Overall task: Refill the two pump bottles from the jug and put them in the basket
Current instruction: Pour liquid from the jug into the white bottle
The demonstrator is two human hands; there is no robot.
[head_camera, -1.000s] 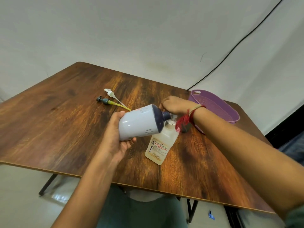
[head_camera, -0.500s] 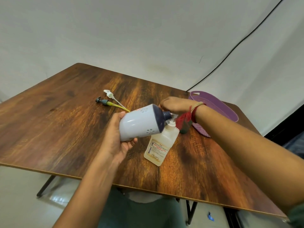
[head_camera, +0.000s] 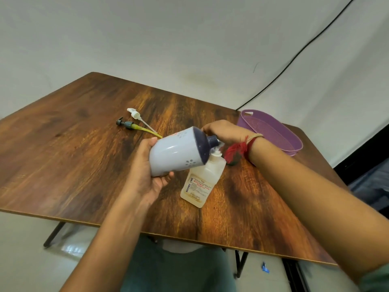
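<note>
My left hand (head_camera: 145, 171) grips the base of a white bottle with a dark blue top (head_camera: 176, 152). The bottle is tipped on its side, neck pointing right, just above the open mouth of a clear labelled bottle (head_camera: 200, 182) that stands on the wooden table (head_camera: 73, 144). My right hand (head_camera: 225, 131) curls round the clear bottle's neck, its fingertips hidden behind the white bottle's neck. A purple basket (head_camera: 295, 142) with nothing in it sits at the table's right far corner. Two loose pump heads lie at the back: a white pump head (head_camera: 134, 113) and a dark pump head with a yellow tube (head_camera: 126, 124).
A red tassel (head_camera: 233, 152) hangs from a thread on my right wrist, beside the clear bottle's shoulder. A black cable (head_camera: 294, 57) runs down the wall to the table's far edge. The table's near edge is just below my forearms.
Both hands and both bottles keep nearly the same pose. The view has shifted a little, so more of the basket shows.
</note>
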